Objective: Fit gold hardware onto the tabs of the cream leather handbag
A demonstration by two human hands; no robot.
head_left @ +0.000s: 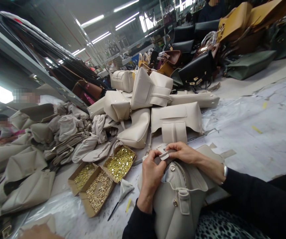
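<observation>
A cream handbag point(182, 212) with gold rings and a buckled strap tab stands upright right in front of me. My left hand point(153, 167) is closed on the bag's upper edge, thumb and fingers pinching the lining and a small light tab point(164, 156). From the other side my right hand point(182, 152) pinches the same edge, close to that tab. Beyond my left wrist sit open cardboard boxes of small gold metal parts: one with shiny pieces point(121, 162), one with rounded studs point(98, 191), and one with more gold bits point(84, 177).
More cream handbags point(175, 116) are piled ahead, with loose cream pieces point(68, 122) at left. A black-handled tool point(113, 210) and a grey cloth scrap point(125, 187) lie by the boxes. Dark and mustard bags point(235, 25) stand behind. Another person's hand point(39, 232) shows bottom left.
</observation>
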